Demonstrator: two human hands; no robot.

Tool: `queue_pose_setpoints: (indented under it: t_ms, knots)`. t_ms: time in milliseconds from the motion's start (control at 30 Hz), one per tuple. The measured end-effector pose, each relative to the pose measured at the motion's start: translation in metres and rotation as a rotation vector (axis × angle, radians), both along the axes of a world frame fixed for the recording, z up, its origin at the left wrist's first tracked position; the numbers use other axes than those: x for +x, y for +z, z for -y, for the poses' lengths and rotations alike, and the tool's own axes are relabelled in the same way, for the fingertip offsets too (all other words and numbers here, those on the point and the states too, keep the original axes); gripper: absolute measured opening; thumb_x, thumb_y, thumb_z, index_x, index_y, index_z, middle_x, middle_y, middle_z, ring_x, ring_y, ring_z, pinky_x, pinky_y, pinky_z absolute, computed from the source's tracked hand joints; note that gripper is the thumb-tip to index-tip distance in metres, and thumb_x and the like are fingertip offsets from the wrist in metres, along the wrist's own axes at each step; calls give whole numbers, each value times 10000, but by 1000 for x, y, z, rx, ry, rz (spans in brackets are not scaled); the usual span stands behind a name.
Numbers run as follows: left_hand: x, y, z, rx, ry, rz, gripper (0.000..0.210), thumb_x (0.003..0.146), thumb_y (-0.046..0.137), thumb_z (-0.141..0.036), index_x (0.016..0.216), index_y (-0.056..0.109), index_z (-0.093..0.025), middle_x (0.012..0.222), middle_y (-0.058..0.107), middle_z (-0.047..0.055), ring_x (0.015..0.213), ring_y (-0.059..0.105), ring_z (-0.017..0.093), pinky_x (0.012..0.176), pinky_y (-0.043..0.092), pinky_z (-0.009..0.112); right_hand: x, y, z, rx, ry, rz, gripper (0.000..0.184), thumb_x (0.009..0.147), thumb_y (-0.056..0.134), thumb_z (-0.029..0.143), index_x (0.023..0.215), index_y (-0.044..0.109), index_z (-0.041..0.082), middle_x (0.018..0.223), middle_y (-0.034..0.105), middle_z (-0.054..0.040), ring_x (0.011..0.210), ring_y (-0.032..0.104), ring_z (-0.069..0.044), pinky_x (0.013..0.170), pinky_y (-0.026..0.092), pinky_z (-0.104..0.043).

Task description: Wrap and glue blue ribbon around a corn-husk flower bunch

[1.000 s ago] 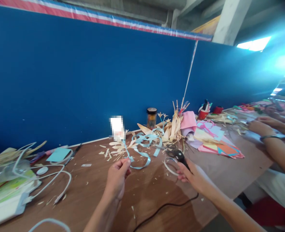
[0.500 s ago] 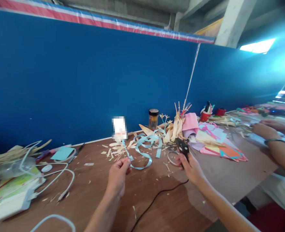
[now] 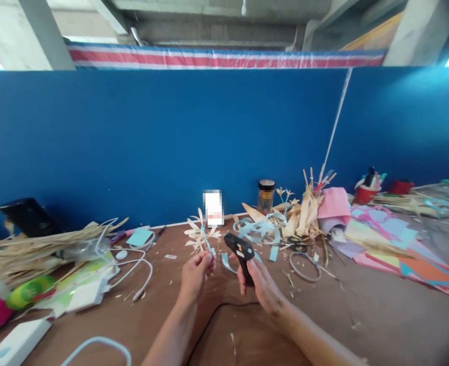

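My left hand [image 3: 194,278] is closed in a pinch on a thin stem [image 3: 209,245] wound with light blue ribbon, with pale husk petals toward its upper end. A black glue gun [image 3: 241,254] sits in my right hand [image 3: 263,291], its nozzle end tilted up and left, close to the stem. From under it a black cord [image 3: 213,316] trails down the table. Loose light blue ribbon [image 3: 260,233] curls behind the gun; whether it joins the stem is partly hidden. Pale husk scraps [image 3: 194,243] lie behind my left hand.
A black-lidded jar [image 3: 266,197] stands by the blue partition [image 3: 152,142]. To the right are dried husks [image 3: 309,212], scissors [image 3: 297,243], a tape ring [image 3: 304,268] and coloured paper [image 3: 424,269]. White cables [image 3: 148,277] and a power strip [image 3: 17,343] lie left.
My right hand has brought the glue gun left, close to the stem in my left hand. The view has turned left, so the other person's arms are out of frame.
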State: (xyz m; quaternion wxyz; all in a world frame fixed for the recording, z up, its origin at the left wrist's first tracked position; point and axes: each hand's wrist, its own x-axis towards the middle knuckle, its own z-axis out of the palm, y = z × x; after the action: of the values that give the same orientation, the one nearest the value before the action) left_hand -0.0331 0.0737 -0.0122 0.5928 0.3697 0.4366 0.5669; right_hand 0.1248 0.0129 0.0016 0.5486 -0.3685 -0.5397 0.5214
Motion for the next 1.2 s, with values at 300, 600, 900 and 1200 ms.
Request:
queue_pose_setpoints:
  t_ms: [300, 600, 900, 1200]
  knots:
    - [-2, -2, 3, -38, -15, -22, 305, 564, 690, -357, 732, 654, -105, 566, 582, 8, 480, 489, 74, 488, 395, 198, 7, -18, 6, -110, 44, 144, 394, 835, 379, 473, 1039, 552, 184, 852, 569, -57, 782, 519, -163, 667, 438, -271]
    - [3, 1, 12, -27, -31, -12, 267, 599, 669, -357, 719, 653, -119, 603, 563, 0, 524, 478, 66, 541, 427, 186, 8, -24, 5, -189, -33, 141, 471, 826, 342, 522, 994, 597, 162, 907, 606, -83, 818, 534, -189, 706, 424, -291]
    - [6, 2, 14, -6, 5, -75, 244, 605, 655, -344, 700, 658, -119, 611, 582, 10, 528, 485, 75, 556, 429, 199, 9, -20, 6, -156, -51, 232, 483, 831, 314, 524, 923, 602, 146, 884, 602, -77, 777, 528, -179, 718, 401, -297]
    - [6, 3, 13, 10, 19, -68, 240, 609, 652, -326, 705, 662, -107, 568, 547, -2, 509, 466, 74, 542, 423, 207, 9, -16, 10, -106, -71, 366, 443, 839, 311, 496, 870, 597, 159, 821, 580, -53, 747, 495, -178, 699, 378, -289]
